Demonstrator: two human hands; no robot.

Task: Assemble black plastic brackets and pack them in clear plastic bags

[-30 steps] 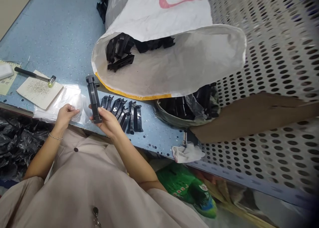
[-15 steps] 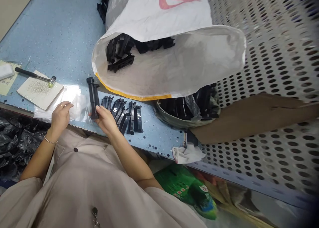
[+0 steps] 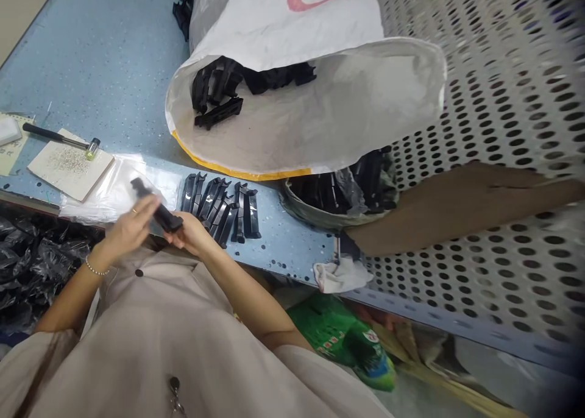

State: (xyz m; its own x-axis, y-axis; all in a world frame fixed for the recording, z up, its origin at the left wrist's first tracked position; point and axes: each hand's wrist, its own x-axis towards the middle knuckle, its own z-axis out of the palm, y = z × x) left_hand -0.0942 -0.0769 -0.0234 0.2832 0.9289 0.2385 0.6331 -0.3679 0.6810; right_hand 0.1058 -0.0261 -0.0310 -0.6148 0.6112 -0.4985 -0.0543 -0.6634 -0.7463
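Note:
A long black plastic part (image 3: 165,218) is held at a slant in front of my body, above the table's front edge. My right hand (image 3: 191,234) is closed around its lower end. From the other side, the fingers of my left hand (image 3: 131,228) press on its edge; they are a little blurred, and a ring and a beaded bracelet show on this hand. Just right of my hands, several similar black parts (image 3: 222,208) lie in a row on the table. Clear plastic bags (image 3: 103,189) lie beyond my left hand.
A large white sack (image 3: 292,131) lies with its mouth towards me, black parts inside. A round container (image 3: 315,218) of black parts stands beside it. At left, a hammer (image 3: 55,136) rests on a board (image 3: 68,168). A white glove (image 3: 340,276) hangs by the table edge.
My left hand has moved right and come onto the black plastic part. The part has tilted from nearly upright to a slant and moved slightly towards my body, still in my right hand.

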